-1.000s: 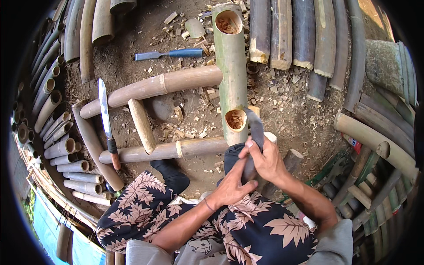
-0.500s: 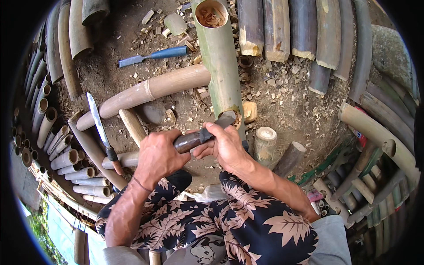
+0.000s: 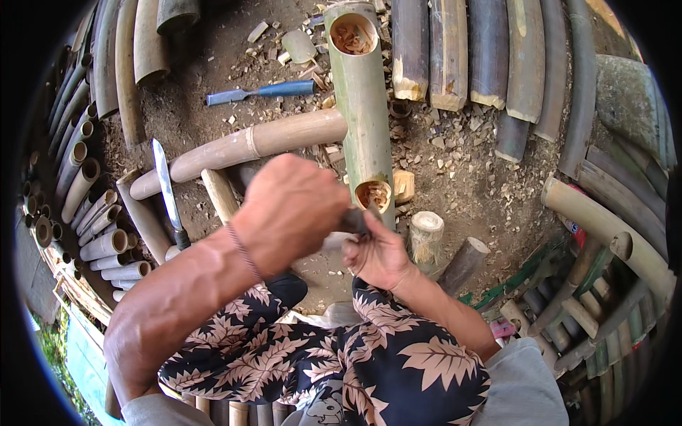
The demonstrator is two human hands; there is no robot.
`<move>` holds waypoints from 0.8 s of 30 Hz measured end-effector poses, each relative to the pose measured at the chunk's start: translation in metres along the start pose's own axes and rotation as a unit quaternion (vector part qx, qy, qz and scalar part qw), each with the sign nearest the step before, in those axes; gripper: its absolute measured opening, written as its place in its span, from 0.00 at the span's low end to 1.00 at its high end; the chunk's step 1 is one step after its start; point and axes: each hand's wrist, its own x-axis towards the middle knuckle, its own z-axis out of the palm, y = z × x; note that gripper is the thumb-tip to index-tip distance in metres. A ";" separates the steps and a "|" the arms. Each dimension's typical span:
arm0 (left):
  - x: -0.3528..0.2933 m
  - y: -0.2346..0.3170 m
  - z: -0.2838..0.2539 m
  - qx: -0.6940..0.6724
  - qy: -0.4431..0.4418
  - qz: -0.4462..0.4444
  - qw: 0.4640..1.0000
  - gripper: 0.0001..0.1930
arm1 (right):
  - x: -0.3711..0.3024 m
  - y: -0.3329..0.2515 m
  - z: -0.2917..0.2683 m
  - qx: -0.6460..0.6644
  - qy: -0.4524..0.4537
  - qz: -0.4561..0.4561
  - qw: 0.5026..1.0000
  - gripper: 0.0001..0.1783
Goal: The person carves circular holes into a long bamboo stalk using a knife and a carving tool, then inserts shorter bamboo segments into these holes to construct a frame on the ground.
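A green bamboo tube (image 3: 361, 121) lies lengthwise ahead of me, with two oval openings cut in its upper side and pale shavings inside. My left hand (image 3: 293, 206), smeared by motion, is a closed fist at the left of the near opening (image 3: 374, 194). From it toward my right hand (image 3: 380, 252) runs a dark-handled chisel (image 3: 354, 221), mostly hidden. The right hand's fingers curl round the chisel's front part just below that opening. Its blade is blurred, and I cannot tell its exact position.
A brown bamboo pole (image 3: 263, 138) meets the tube from the left. A blue-handled chisel (image 3: 273, 89) and a long knife (image 3: 165, 184) lie farther left. To the right stand a short log (image 3: 426, 234) and a wood block (image 3: 403, 186). Bamboo pieces (image 3: 447, 57) surround the chip-strewn ground.
My left fist has swung forward, its forearm now crossing over more of my lap. The chisel blade, earlier at the tube's near opening, has come out of it. The view has shifted slightly.
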 end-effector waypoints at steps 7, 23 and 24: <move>-0.036 0.022 0.173 -0.392 0.069 -0.118 0.910 0.18 | -0.010 0.003 0.013 -0.351 0.241 -0.016 0.905 0.14; -0.052 0.046 0.127 -0.106 0.070 -0.106 0.986 0.10 | -0.005 0.016 -0.027 -0.242 0.067 -0.008 0.968 0.17; -0.057 0.029 0.112 -0.099 0.077 -0.068 0.990 0.09 | -0.002 0.019 -0.022 -0.215 0.056 0.019 0.975 0.18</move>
